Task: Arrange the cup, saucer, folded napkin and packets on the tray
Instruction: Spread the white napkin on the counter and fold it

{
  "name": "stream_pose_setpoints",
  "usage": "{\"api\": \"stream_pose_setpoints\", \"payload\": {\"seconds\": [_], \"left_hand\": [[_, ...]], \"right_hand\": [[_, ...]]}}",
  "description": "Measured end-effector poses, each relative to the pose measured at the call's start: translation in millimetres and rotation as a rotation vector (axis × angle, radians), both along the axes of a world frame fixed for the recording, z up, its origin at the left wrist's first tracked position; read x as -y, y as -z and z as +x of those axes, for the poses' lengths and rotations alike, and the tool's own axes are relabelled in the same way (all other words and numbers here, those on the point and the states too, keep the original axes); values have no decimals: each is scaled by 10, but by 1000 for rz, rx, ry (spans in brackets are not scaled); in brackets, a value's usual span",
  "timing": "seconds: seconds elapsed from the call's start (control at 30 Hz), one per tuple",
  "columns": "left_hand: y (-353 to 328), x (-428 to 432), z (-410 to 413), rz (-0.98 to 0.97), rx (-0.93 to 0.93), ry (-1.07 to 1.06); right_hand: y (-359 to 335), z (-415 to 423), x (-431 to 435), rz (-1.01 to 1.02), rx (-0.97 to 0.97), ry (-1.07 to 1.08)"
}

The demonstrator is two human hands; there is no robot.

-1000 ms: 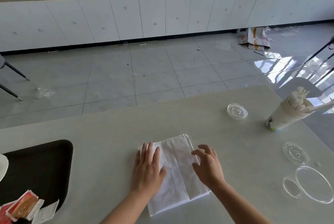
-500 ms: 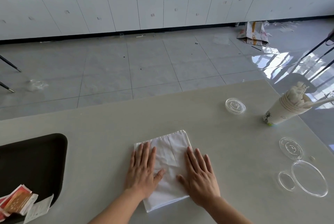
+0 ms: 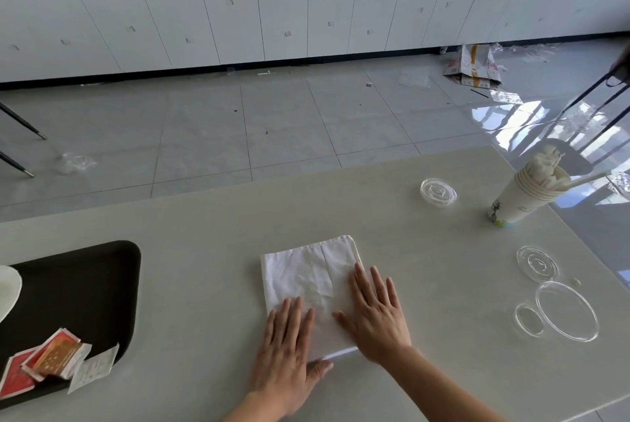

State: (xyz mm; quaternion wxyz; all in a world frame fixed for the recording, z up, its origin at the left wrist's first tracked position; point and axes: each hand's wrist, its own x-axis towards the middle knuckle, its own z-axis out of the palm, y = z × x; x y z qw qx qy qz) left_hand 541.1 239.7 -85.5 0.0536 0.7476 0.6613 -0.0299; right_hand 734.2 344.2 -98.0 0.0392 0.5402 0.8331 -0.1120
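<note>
A single head-worn wide-angle view looks forward and down from above the near edge of the pale surface (image 3: 211,251). It sits close over the hands (image 3: 286,353), whose forearms enter from the bottom edge. The near surface fills the lower half; the tiled floor (image 3: 272,128) and a row of white cabinets (image 3: 279,19) fill the upper half, bowed by the lens. A black tray (image 3: 85,285) is cut off at the left edge. No second view overlaps it.
</note>
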Motion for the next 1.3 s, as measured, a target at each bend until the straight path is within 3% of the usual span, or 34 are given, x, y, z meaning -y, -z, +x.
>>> {"api": "stream_pose_setpoints", "payload": {"seconds": [0.3, 0.4, 0.53, 0.63, 0.9, 1.0, 1.17, 1.3], "left_hand": [[-44, 151, -253, 8, -21, 104], [-79, 237, -338, 43, 3, 108], [-117, 405, -554, 102, 216, 118], [-164, 477, -671, 132, 257, 164], [-307, 391, -670, 152, 152, 153], [-361, 415, -685, 114, 246, 32], [-405, 561, -720, 100, 568, -181], [-419, 741, -777, 129, 727, -246]], "right_hand": [[-122, -251, -367, -110, 15, -42], [-134, -174, -199, -65, -99, 11], [-160, 37, 229, 65, -277, 123], [-167, 177, 542, 133, -346, 69], [-257, 293, 791, 38, -214, -81], [-322, 284, 816, 66, -216, -86], [-366, 268, 899, 170, -300, -85], [-458, 281, 950, 39, -420, -4]]}}
